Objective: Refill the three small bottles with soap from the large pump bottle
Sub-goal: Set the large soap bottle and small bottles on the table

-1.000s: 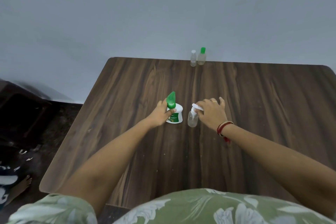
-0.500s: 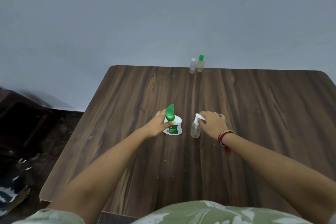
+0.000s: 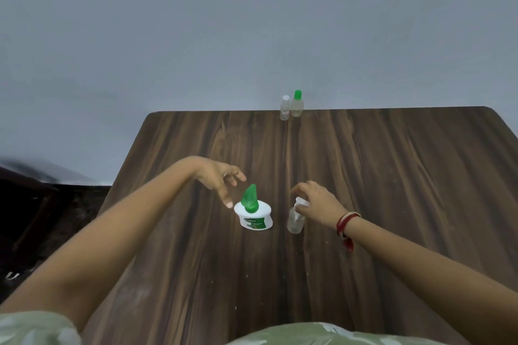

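Left hand [image 3: 221, 179] hovers above squat white plastic pump bottle with green spout [image 3: 253, 214], fingers loose, apart, holding nothing. Right hand [image 3: 319, 202] curls round white top of small clear spray bottle [image 3: 295, 220], upright just right of pump bottle on dark wood-grain table [image 3: 392, 176]. White-capped small clear bottle [image 3: 284, 108] and green-capped small clear bottle [image 3: 296, 103] stand closed at far edge.

Risks:
- Twisting top one-handed may spin or tip light bottle.
- Unsteadied pump bottle may skid.
- Narrow neck, so soap may miss.

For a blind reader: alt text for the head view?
Right hand grips the top of a small clear bottle on a table; left hand hovers open beside the pump bottle. Two small bottles stand at the far edge.
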{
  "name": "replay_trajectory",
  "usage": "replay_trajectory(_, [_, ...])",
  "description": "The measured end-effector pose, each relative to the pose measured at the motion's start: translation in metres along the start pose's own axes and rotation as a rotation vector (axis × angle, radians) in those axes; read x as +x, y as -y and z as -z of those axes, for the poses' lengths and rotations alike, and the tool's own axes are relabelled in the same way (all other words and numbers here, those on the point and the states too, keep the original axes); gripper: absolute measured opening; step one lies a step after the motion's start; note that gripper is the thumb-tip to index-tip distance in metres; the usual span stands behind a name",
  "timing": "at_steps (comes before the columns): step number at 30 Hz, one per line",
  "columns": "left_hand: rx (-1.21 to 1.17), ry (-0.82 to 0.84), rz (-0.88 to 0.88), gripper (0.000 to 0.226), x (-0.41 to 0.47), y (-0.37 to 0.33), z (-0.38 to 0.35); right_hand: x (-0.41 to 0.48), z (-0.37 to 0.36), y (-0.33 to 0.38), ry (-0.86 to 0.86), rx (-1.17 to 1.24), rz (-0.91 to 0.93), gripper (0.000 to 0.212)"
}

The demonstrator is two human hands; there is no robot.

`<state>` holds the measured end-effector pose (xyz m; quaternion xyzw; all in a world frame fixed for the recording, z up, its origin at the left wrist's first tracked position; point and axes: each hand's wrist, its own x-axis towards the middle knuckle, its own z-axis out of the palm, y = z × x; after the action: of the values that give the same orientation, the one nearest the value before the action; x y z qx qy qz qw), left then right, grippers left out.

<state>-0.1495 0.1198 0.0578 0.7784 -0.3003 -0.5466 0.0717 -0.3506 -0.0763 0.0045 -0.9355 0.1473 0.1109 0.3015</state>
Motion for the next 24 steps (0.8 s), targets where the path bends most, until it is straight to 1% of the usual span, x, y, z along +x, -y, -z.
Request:
replay_trajectory(3, [0.034, -0.059, -0.010, 0.082, 0.004, -0.016, 0.033, 0.001, -0.001, -0.002, 0.045, 0.015, 0.047, 0.034])
replay_trajectory(7, [-0.055, -0.216, -0.103, 0.075, 0.028, -0.030, 0.059, 0.000, -0.009, -0.005, 0.059, 0.013, 0.092, 0.034])
replay_trajectory(9, [-0.074, -0.228, -0.111, 0.070, 0.045, -0.036, 0.067, 0.000, -0.009, -0.007, 0.045, 0.034, 0.095, 0.034])
replay_trajectory(12, [-0.077, -0.209, -0.065, 0.066, 0.069, -0.042, 0.068, -0.001, -0.008, -0.008, 0.034, 0.070, 0.067, 0.037])
replay_trajectory(14, [-0.087, -0.233, -0.034, 0.072, 0.087, -0.044, 0.070, -0.002, -0.005, -0.010, 0.073, 0.052, 0.045, 0.047])
replay_trajectory(17, [-0.054, -0.372, 0.002, 0.091, 0.109, -0.047, 0.074, -0.006, 0.006, -0.016, 0.155, -0.038, 0.018, 0.069])
replay_trajectory(20, [-0.071, -0.507, 0.022, 0.097, 0.127, -0.052, 0.080, -0.008, 0.015, -0.022, 0.195, -0.020, 0.016, 0.080])
replay_trajectory(22, [-0.089, -0.550, 0.022, 0.100, 0.139, -0.059, 0.081, -0.007, 0.019, -0.022, 0.219, -0.010, 0.042, 0.088])
replay_trajectory(24, [-0.104, -0.573, 0.020, 0.105, 0.152, -0.065, 0.081, -0.005, 0.025, -0.026, 0.290, -0.048, 0.055, 0.100])
